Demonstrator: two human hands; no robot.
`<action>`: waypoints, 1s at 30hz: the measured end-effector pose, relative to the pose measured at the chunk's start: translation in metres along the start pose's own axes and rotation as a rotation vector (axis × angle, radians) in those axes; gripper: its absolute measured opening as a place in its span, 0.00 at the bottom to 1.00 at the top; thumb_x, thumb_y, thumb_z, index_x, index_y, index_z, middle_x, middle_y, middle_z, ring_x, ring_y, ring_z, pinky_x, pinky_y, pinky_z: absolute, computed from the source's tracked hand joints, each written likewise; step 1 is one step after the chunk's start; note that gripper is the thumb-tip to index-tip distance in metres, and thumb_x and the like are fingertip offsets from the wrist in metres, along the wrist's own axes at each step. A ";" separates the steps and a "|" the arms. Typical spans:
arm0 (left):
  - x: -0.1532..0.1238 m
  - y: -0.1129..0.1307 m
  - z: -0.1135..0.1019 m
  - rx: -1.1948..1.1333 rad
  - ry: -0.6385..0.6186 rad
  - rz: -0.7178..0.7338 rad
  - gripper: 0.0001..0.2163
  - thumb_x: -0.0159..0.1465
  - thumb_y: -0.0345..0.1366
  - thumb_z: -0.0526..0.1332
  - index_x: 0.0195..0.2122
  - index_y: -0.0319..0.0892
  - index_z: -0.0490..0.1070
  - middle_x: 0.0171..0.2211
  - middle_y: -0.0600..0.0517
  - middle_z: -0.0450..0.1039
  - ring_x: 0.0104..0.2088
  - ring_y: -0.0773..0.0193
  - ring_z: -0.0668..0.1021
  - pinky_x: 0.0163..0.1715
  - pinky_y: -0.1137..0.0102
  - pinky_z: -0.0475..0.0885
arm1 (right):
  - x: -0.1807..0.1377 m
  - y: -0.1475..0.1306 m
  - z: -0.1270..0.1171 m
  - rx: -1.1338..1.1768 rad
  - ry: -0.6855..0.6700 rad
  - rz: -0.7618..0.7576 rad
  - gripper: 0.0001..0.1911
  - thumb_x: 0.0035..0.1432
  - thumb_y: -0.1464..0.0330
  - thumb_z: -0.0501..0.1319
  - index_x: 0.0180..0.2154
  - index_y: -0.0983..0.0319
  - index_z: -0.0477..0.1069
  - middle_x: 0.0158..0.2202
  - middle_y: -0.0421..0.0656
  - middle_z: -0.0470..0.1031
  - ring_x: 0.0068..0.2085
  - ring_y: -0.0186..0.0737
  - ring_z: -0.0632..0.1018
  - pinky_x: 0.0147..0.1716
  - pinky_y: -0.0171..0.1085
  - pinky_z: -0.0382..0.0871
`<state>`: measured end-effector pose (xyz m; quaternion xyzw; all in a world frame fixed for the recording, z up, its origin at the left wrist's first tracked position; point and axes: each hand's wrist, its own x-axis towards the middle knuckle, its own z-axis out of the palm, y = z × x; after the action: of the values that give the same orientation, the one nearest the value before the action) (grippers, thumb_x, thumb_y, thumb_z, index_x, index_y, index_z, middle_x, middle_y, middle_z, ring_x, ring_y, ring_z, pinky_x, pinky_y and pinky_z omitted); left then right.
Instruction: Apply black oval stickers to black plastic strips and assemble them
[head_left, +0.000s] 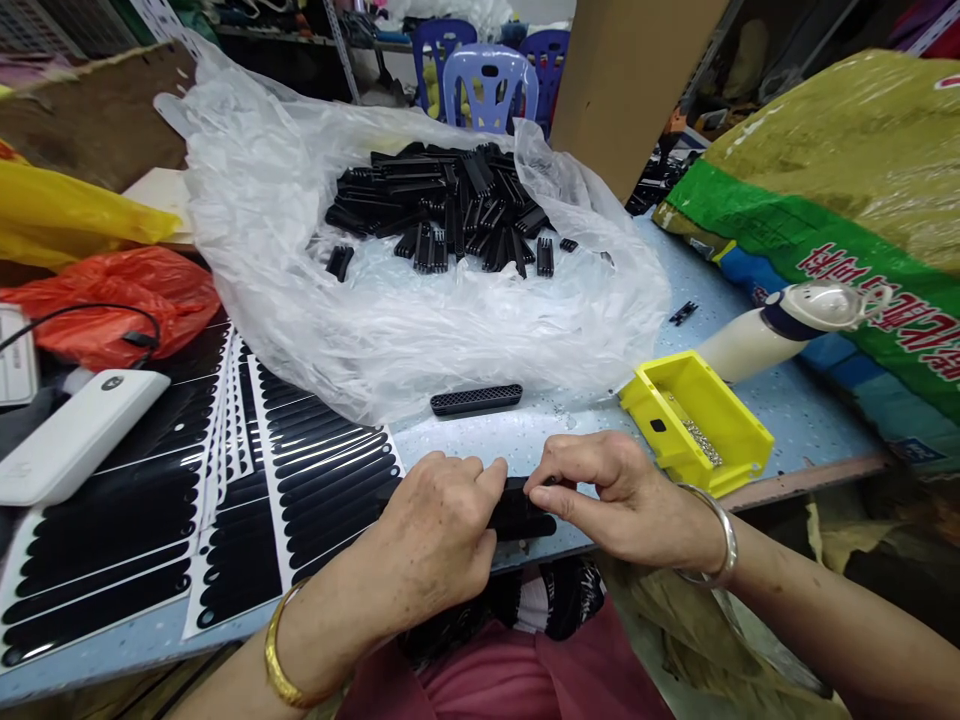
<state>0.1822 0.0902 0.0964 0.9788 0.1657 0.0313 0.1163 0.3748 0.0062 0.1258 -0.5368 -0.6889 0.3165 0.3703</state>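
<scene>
My left hand [442, 520] is closed around a long black plastic piece [514, 508] held low over the table's front edge. Much of that piece is hidden behind the fingers. At its right end, the thumb and forefinger of my right hand [600, 490] are pinched together; whatever is between the fingertips is too small to make out. Just beyond my hands lies a black slotted strip with a mesh-like top [477, 400]. To the right stands a yellow bin [649, 415] holding small shiny metal bits that look like screws [701, 440].
Clear plastic sheeting [300, 300] holds a heap of black plastic pieces [450, 200]. Sheets of black strip stickers [322, 460] and a white power bank [82, 430] lie left. A tilted bottle [750, 335] and a large printed sack [847, 200] are at right.
</scene>
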 end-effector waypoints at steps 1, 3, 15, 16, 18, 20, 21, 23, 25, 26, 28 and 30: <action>0.000 0.000 0.000 0.000 -0.003 -0.002 0.14 0.52 0.23 0.54 0.39 0.41 0.70 0.29 0.48 0.73 0.29 0.54 0.74 0.31 0.60 0.70 | 0.000 0.001 0.001 0.002 -0.003 -0.003 0.08 0.60 0.74 0.60 0.28 0.65 0.74 0.23 0.38 0.68 0.25 0.28 0.68 0.26 0.29 0.61; 0.000 0.001 0.000 -0.001 -0.005 -0.009 0.14 0.52 0.23 0.54 0.39 0.42 0.70 0.29 0.49 0.73 0.28 0.54 0.74 0.31 0.60 0.69 | 0.000 0.002 0.003 0.008 -0.018 -0.003 0.08 0.60 0.75 0.60 0.29 0.66 0.75 0.23 0.38 0.69 0.25 0.28 0.68 0.26 0.29 0.61; 0.000 0.001 0.002 -0.014 -0.005 -0.014 0.15 0.53 0.23 0.55 0.40 0.42 0.70 0.29 0.50 0.71 0.29 0.55 0.72 0.32 0.61 0.67 | 0.000 0.002 0.011 -0.123 -0.001 -0.040 0.10 0.60 0.75 0.58 0.25 0.66 0.69 0.23 0.38 0.64 0.24 0.30 0.65 0.26 0.33 0.57; 0.000 0.001 0.002 -0.011 -0.001 -0.012 0.14 0.53 0.23 0.55 0.40 0.42 0.70 0.29 0.50 0.71 0.28 0.55 0.72 0.31 0.61 0.67 | 0.000 0.001 0.012 -0.136 -0.006 -0.043 0.10 0.60 0.75 0.58 0.25 0.66 0.69 0.23 0.38 0.64 0.25 0.30 0.65 0.26 0.33 0.58; 0.001 0.000 0.002 -0.007 0.006 -0.005 0.14 0.53 0.22 0.55 0.39 0.42 0.70 0.28 0.51 0.70 0.28 0.55 0.71 0.31 0.62 0.66 | 0.001 0.001 0.013 -0.162 -0.013 -0.051 0.10 0.60 0.75 0.57 0.25 0.66 0.68 0.23 0.38 0.64 0.25 0.30 0.65 0.27 0.33 0.58; 0.002 -0.001 0.002 -0.006 0.021 -0.002 0.13 0.53 0.23 0.55 0.37 0.43 0.70 0.27 0.51 0.69 0.27 0.56 0.71 0.30 0.62 0.66 | 0.003 0.002 0.014 -0.180 -0.005 -0.051 0.11 0.59 0.75 0.58 0.24 0.66 0.68 0.22 0.38 0.64 0.24 0.30 0.65 0.26 0.33 0.58; 0.003 -0.001 0.001 -0.006 0.035 -0.005 0.12 0.54 0.23 0.55 0.36 0.43 0.70 0.26 0.51 0.69 0.27 0.56 0.71 0.30 0.62 0.66 | 0.005 0.003 0.015 -0.179 0.017 -0.050 0.11 0.59 0.75 0.58 0.23 0.66 0.68 0.21 0.37 0.64 0.24 0.29 0.65 0.25 0.32 0.58; 0.006 -0.003 -0.001 -0.007 0.080 -0.017 0.11 0.53 0.23 0.55 0.35 0.42 0.70 0.26 0.50 0.69 0.27 0.56 0.72 0.31 0.62 0.66 | 0.010 0.005 0.014 -0.162 0.096 -0.047 0.10 0.57 0.75 0.61 0.23 0.66 0.68 0.21 0.37 0.65 0.23 0.28 0.65 0.24 0.31 0.57; 0.008 -0.005 -0.004 -0.015 0.122 -0.021 0.10 0.52 0.24 0.55 0.34 0.41 0.71 0.26 0.50 0.70 0.28 0.55 0.72 0.30 0.62 0.66 | 0.016 0.006 0.013 -0.130 0.175 -0.046 0.10 0.54 0.75 0.63 0.22 0.65 0.69 0.20 0.36 0.65 0.23 0.28 0.66 0.24 0.30 0.58; 0.009 -0.005 -0.005 -0.021 0.137 -0.020 0.11 0.52 0.24 0.55 0.34 0.40 0.71 0.26 0.49 0.70 0.27 0.55 0.72 0.30 0.62 0.65 | 0.019 0.007 0.012 -0.109 0.192 -0.042 0.10 0.53 0.75 0.64 0.22 0.65 0.68 0.20 0.36 0.66 0.23 0.27 0.66 0.24 0.29 0.58; 0.011 -0.007 -0.007 -0.044 0.156 -0.025 0.11 0.51 0.25 0.56 0.35 0.39 0.72 0.26 0.49 0.70 0.28 0.55 0.73 0.30 0.62 0.65 | 0.024 0.007 0.009 -0.070 0.178 -0.017 0.10 0.52 0.75 0.64 0.21 0.65 0.68 0.19 0.35 0.65 0.22 0.27 0.65 0.23 0.29 0.58; 0.012 -0.008 -0.008 -0.112 0.159 -0.051 0.10 0.52 0.26 0.57 0.36 0.39 0.72 0.26 0.49 0.71 0.29 0.56 0.73 0.30 0.63 0.65 | 0.028 0.007 0.007 -0.038 0.139 0.022 0.11 0.51 0.75 0.64 0.20 0.65 0.67 0.18 0.35 0.65 0.22 0.27 0.65 0.22 0.29 0.57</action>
<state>0.1902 0.1034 0.1021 0.9607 0.1973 0.1152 0.1579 0.3680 0.0351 0.1209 -0.5718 -0.6616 0.2692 0.4034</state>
